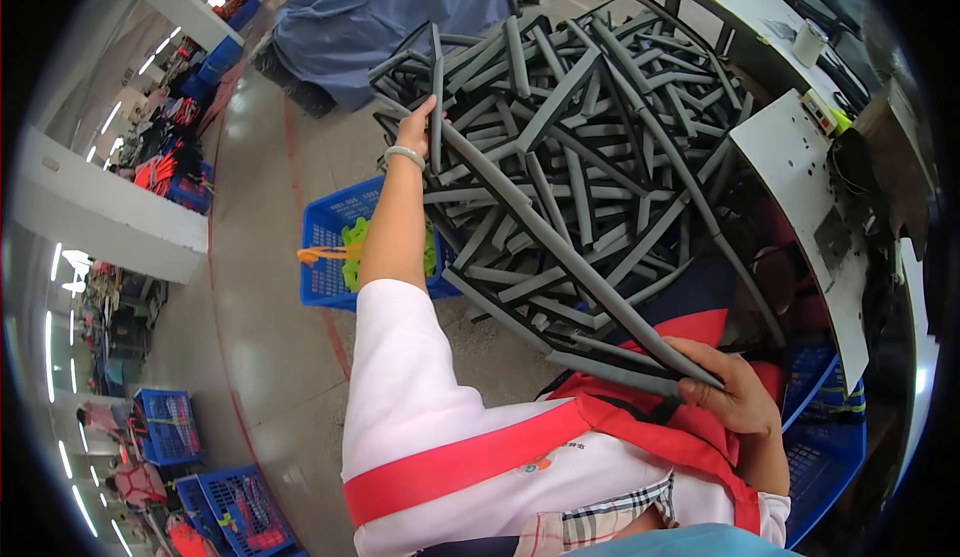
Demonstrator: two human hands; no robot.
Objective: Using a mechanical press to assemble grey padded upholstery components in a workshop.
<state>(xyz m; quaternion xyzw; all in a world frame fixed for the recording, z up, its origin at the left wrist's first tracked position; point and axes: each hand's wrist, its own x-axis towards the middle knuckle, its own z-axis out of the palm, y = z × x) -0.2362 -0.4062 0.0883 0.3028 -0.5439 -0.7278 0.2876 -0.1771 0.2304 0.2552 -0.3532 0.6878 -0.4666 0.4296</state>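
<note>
A long grey strip with black edging [590, 272] stretches diagonally across the front of a large heap of similar bent grey strips [560, 107]. My left hand [416, 131], a pale bangle on its wrist, reaches out to the far left of the heap. Its fingers are closed around strips there, the long one among them as far as I can see. Close to my body, my right hand [735, 392] grips the near end of the long strip, thumb on top. The palm side of both hands is hidden.
Beside my left arm stands a blue basket [320, 219] with bright green pieces. A white-topped table [735, 7] and a pale machine panel [790, 172] are at the right. Another blue basket [825, 467] sits by my right elbow. A blue-grey cloth [385, 32] covers something behind the heap.
</note>
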